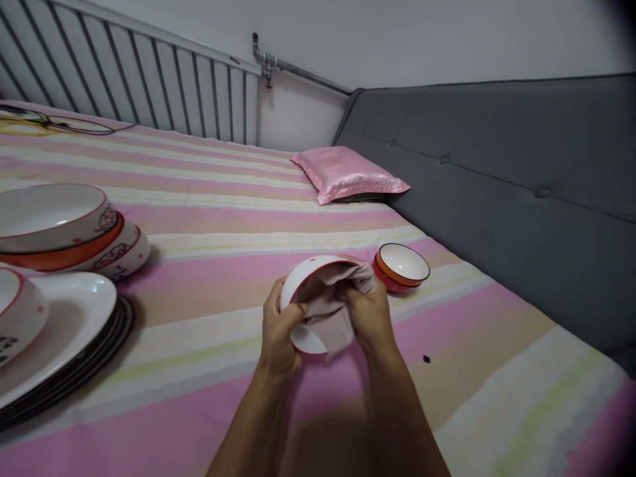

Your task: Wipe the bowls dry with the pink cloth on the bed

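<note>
A white bowl [303, 277] with a red rim is tilted on its side in front of me, its opening turned toward me. My left hand [281, 328] grips the bowl's left side, the thumb over the rim. A pale pinkish-grey cloth [334, 328] is bunched inside the bowl and hangs over its right edge. My right hand [370, 311] is closed on the cloth at the bowl's right side; some of its fingers are hidden by the fabric. Just beyond my right hand, small red and orange bowls [403, 265] with white insides stand nested on the striped bedsheet [209, 411].
Large bowls [54, 225] are stacked at the left, behind white oval plates [84, 298] on dark-edged ones. A pink satin pillow [348, 171] lies against the grey headboard [487, 139]. A small black piece [426, 359] lies at right. Cables [74, 126] rest at the far left.
</note>
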Tool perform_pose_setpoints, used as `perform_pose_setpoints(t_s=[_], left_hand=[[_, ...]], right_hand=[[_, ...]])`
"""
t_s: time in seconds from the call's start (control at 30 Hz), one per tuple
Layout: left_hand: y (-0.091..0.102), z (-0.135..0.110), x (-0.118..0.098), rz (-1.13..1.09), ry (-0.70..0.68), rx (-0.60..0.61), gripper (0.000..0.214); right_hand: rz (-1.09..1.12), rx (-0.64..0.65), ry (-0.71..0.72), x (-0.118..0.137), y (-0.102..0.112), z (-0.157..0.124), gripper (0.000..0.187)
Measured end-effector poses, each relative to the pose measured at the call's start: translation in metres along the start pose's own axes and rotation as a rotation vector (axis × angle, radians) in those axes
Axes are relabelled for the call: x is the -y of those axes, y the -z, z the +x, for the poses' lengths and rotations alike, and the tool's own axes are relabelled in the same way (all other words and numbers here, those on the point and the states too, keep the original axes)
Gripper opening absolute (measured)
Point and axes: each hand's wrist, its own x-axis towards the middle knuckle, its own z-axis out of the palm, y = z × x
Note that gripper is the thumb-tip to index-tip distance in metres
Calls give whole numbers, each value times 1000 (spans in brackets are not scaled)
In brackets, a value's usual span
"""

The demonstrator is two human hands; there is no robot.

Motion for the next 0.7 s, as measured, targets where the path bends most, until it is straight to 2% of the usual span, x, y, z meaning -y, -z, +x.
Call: perform_pose_setpoints(t_s=[0.13, 0.23, 0.33, 0.4, 0.47, 0.53, 0.57, 0.63, 0.67, 0.7], left_hand=[[0, 1, 2, -122, -23, -101, 36], [-1, 3, 2, -181, -43, -155, 37], [-2, 6, 2, -204, -57, -223, 32], [-3, 7, 1, -220, -46, -288, 25], [-3, 9, 1, -235, -17, -360, 19], [-3, 11, 0, -244, 16, -426, 20], [-3, 11, -1, -244, 33, -451, 21], [-2, 12, -3, -237, 59, -477, 21], [-2, 12, -4, -232, 68, -475, 21], [-2, 12, -5, -226, 74, -468, 21]], right_hand=[[16, -158, -76, -8, -21, -7, 24], [17, -154, -167, -10, -31, -11, 28], [38, -63, -189, -10, -33, -14, 43], [-11, -43, -185, -10, -31, -15, 62], [-136, -77, -170, -8, -28, -15, 85], [-296, -159, -87, 0, -24, -15, 94], [-373, -207, -11, 5, -22, -15, 88], [-496, -251, 168, 18, -18, -17, 57], [-533, -220, 246, 25, -15, -18, 38], [-544, -131, 302, 32, -13, -19, 24]])
